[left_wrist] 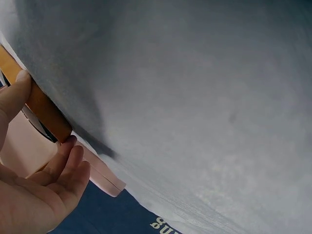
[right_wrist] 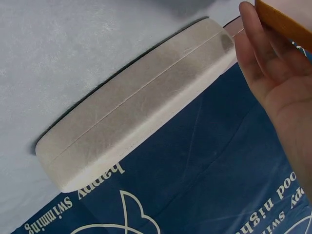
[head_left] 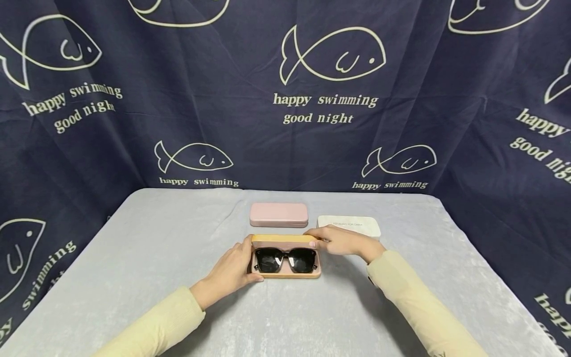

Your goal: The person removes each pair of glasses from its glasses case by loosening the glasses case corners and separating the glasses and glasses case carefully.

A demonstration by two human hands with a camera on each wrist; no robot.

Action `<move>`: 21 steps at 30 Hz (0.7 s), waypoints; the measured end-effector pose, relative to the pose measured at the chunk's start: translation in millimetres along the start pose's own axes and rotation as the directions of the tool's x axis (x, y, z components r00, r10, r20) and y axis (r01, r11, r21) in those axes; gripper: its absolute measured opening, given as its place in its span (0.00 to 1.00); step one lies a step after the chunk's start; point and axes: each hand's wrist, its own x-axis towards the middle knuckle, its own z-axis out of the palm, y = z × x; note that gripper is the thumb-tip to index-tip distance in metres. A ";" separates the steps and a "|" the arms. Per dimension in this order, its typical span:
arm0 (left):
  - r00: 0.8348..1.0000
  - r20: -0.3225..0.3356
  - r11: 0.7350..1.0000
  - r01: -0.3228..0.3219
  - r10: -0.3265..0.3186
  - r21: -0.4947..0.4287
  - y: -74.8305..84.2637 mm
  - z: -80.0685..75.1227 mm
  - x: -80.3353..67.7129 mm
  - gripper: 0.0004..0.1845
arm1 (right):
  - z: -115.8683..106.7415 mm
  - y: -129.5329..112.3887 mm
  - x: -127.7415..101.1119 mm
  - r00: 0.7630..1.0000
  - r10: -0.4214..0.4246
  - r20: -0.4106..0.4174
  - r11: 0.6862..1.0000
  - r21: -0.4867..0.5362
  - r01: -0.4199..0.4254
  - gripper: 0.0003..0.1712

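Note:
An orange glasses case (head_left: pixel 282 238) with a pink lining stands open on the table, its lid raised at the back. Inside lie black sunglasses (head_left: pixel 302 260), lenses facing up toward the head camera. My left hand (head_left: pixel 228 271) grips the case's left end, thumb at the front edge and fingers by the lid side, as the left wrist view also shows. At the lid's right corner my right hand (head_left: pixel 345 241) holds the lid between thumb and fingers. In the right wrist view the fingers lie against the lid's orange outside (right_wrist: pixel 282 22), and the thumb is hidden.
Behind the open case lies a closed pink glasses case (head_left: pixel 278 214). A closed white glasses case (right_wrist: pixel 136 102) with small lettering sits at back right, close to my right hand. A pale grey cloth (head_left: pixel 156 248) covers the table, and a dark blue printed curtain (head_left: pixel 258 99) surrounds it.

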 end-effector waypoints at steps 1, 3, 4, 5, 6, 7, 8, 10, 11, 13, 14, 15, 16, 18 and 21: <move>1.000 0.001 1.000 0.002 -0.002 -0.006 0.1 -0.1 -0.1 0.53 | 0.4 0.3 -0.1 1.000 0.000 -0.010 1.000 -0.005 0.000 0.16; 1.000 0.000 1.000 0.008 -0.008 -0.015 0.5 -0.2 -0.3 0.53 | 1.8 0.9 -0.6 0.999 -0.001 -0.036 1.000 -0.017 0.001 0.16; 1.000 0.001 1.000 0.011 -0.011 -0.020 0.7 -0.4 -0.4 0.53 | 2.7 1.3 -1.1 0.999 -0.001 -0.050 1.000 -0.021 -0.001 0.16; 1.000 0.002 1.000 0.013 -0.013 -0.023 0.6 -0.2 -0.3 0.53 | 3.5 1.6 -1.6 0.998 0.004 -0.063 1.000 -0.028 -0.006 0.15; 1.000 0.002 1.000 0.016 -0.015 -0.021 0.4 0.2 -0.1 0.53 | 4.5 1.8 -2.1 0.997 0.001 -0.077 0.999 -0.038 -0.004 0.15; 1.000 0.003 1.000 0.019 -0.019 -0.019 0.4 0.4 0.0 0.53 | 5.4 2.0 -2.7 0.996 0.001 -0.091 0.999 -0.051 -0.006 0.15; 1.000 0.001 1.000 0.023 -0.023 -0.018 0.6 0.4 0.1 0.53 | 6.4 2.2 -3.3 0.995 -0.002 -0.103 0.998 -0.061 -0.004 0.15; 0.999 0.003 0.999 0.032 -0.032 -0.017 0.6 0.4 0.1 0.53 | 7.9 1.9 -4.4 0.993 0.008 -0.120 0.996 -0.085 -0.018 0.15; 0.999 0.004 0.999 0.036 -0.036 -0.015 0.4 0.6 0.3 0.53 | 8.3 1.4 -5.1 0.992 0.013 -0.127 0.995 -0.097 -0.025 0.15; 0.999 0.004 0.999 0.041 -0.041 -0.016 0.7 -0.1 0.5 0.53 | 8.9 0.6 -6.8 0.990 0.017 -0.141 0.992 -0.120 -0.034 0.15; 0.999 0.005 0.999 0.043 -0.043 -0.018 0.8 -0.4 0.6 0.53 | 9.0 -0.2 -7.7 0.989 0.018 -0.146 0.991 -0.129 -0.037 0.15; 0.999 0.007 0.999 0.046 -0.046 -0.021 0.7 -0.6 0.8 0.53 | 9.1 -0.7 -8.6 0.988 0.021 -0.152 0.990 -0.138 -0.042 0.16; 0.999 0.007 0.999 0.047 -0.047 -0.022 0.6 -0.6 1.1 0.53 | 9.3 -1.1 -9.3 0.987 0.017 -0.161 0.989 -0.145 -0.040 0.16; 0.999 0.009 0.998 0.050 -0.050 -0.028 0.5 -0.9 1.4 0.53 | 9.6 -1.2 -10.4 0.984 0.003 -0.178 0.986 -0.163 -0.033 0.17; 0.998 0.012 0.998 0.055 -0.054 -0.036 0.5 -1.4 1.6 0.53 | 10.6 -0.9 -11.5 0.979 -0.014 -0.205 0.980 -0.196 -0.027 0.18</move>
